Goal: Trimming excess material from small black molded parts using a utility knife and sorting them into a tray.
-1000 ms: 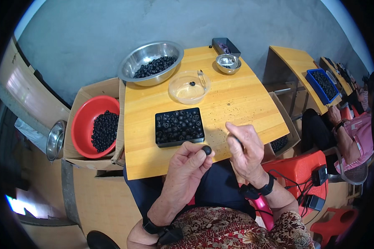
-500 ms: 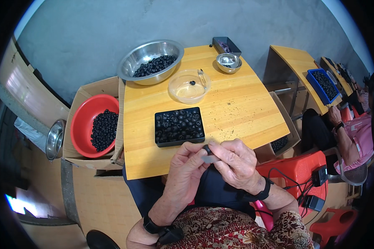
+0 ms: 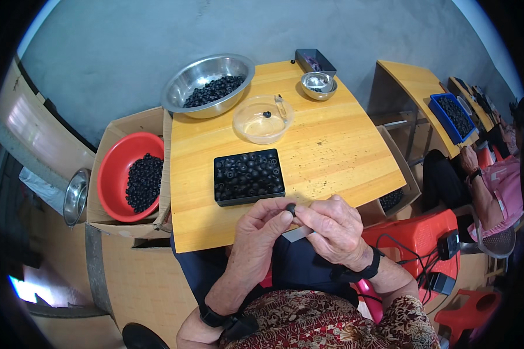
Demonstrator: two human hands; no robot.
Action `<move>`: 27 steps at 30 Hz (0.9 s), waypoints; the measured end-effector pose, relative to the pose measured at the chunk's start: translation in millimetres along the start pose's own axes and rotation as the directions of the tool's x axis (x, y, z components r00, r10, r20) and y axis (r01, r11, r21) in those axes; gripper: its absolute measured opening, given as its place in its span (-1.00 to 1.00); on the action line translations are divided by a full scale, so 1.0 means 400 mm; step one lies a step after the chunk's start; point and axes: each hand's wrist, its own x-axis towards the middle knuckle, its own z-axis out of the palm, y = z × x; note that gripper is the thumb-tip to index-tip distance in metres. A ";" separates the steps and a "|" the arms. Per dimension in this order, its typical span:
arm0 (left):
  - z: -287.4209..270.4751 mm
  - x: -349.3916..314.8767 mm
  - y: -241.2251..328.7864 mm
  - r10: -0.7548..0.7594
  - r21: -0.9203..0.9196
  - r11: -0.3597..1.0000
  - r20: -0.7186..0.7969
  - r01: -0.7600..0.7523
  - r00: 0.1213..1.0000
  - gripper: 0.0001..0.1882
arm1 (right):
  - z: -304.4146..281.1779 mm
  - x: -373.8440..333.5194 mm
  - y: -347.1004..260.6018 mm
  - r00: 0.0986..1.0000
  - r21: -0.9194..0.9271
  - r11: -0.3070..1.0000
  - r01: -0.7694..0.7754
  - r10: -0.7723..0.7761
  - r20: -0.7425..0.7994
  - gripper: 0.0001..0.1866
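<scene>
Above my lap, near the table's front edge, both hands are close together. My left hand [image 3: 257,230] pinches a small, round black part [image 3: 290,207] between thumb and fingers. My right hand [image 3: 335,234] holds a thin, flat, pale grey blade-like piece [image 3: 297,234] just below that part; its handle end is hidden by the fingers. Beyond my left hand lies a black rectangular tray [image 3: 251,200] full of similar round parts, some showing a hole. Behind it stands a clear plastic bowl [image 3: 252,131] with one black part and a slim tool inside.
On the table [image 3: 343,128] are a large steel bowl [image 3: 173,96] of black parts, small steel bowls [image 3: 323,95] and a dark box [image 3: 326,66]. A red basin [image 3: 109,192] sits in a carton to the left. At right are a red stool [image 3: 413,232] with cables and a seated person [image 3: 498,195].
The grey piece has swung lower, away from the black part, and shows more of its flat face. The left fingers have shifted around the part. My view has moved slightly.
</scene>
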 end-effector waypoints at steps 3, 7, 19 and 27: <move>-0.008 0.002 -0.013 0.068 0.018 0.997 -0.005 -0.068 0.998 -0.76 | 0.012 -0.006 0.010 0.996 0.136 0.987 -0.084 0.089 -0.026 -0.63; -0.010 0.002 -0.016 0.060 -0.023 0.998 -0.026 -0.061 0.998 -0.74 | 0.015 0.001 0.007 0.963 0.275 0.928 -0.253 0.267 -0.016 -0.73; -0.003 -0.003 -0.011 0.094 0.007 0.996 -0.027 -0.094 0.995 -0.87 | -0.002 0.008 0.019 0.888 0.443 0.770 -0.459 0.409 0.209 -0.75; -0.027 0.000 0.017 -0.181 -0.126 0.976 0.002 0.180 0.983 -0.77 | -0.005 0.006 0.032 0.887 0.478 0.748 -0.460 0.371 0.274 -0.74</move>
